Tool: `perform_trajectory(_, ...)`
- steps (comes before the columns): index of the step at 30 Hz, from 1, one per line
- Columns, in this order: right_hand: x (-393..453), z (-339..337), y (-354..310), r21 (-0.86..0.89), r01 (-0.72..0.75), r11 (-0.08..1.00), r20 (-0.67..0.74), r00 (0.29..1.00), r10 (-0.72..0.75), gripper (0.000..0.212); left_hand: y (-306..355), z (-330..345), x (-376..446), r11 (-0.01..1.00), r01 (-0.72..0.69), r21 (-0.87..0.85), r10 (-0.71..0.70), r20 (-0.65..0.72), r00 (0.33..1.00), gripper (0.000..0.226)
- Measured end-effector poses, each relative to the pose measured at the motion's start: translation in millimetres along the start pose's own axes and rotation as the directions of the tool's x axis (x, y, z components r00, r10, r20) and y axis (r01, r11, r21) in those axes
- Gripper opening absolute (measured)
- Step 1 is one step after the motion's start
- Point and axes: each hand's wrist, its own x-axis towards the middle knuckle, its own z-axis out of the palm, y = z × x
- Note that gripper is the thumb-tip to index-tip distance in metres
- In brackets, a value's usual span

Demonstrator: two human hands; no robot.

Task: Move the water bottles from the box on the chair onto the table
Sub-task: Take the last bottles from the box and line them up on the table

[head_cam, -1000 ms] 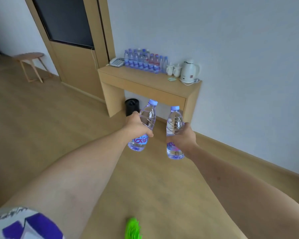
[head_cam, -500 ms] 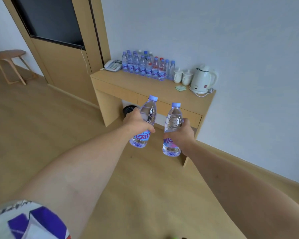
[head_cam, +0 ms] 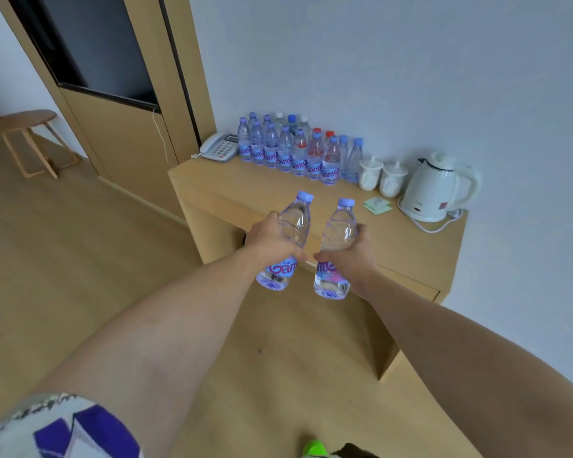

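Gripping one water bottle [head_cam: 283,246] in the left hand [head_cam: 268,238] and another bottle [head_cam: 334,251] in the right hand [head_cam: 351,249], a person nears the table [head_cam: 411,246], where careless placement could topple the standing bottles [head_cam: 295,150] by the wall.

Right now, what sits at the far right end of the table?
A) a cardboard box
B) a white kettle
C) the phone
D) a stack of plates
B: the white kettle stands at the right end of the table, beyond the two cups; the phone is at the left end.
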Motion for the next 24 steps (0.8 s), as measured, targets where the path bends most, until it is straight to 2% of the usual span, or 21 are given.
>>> perform_trajectory(3,49,13,-13,0.030,0.008,1.000,0.024,1.000,-0.009,0.091,8,-2,50,0.999,0.022,-0.030,-0.023,-0.005,1.000,0.082)
perform_trajectory(9,132,43,-20,0.036,-0.016,0.999,-0.034,0.999,0.018,0.088,-1,1,154,0.999,0.032,-0.018,-0.031,0.061,0.998,0.085)
perform_trajectory(16,239,81,-15,0.001,-0.092,0.996,-0.189,0.978,0.091,0.084,-15,8,299,0.999,-0.029,0.020,0.025,0.203,0.979,0.085)
perform_trajectory(21,288,97,-12,0.028,-0.175,0.984,-0.323,0.930,0.175,0.080,-12,17,378,0.994,-0.097,0.056,0.072,0.342,0.937,0.083)
perform_trajectory(24,307,102,-12,0.010,-0.220,0.976,-0.400,0.893,0.205,0.078,-3,27,415,0.985,-0.160,0.064,0.119,0.424,0.898,0.094)
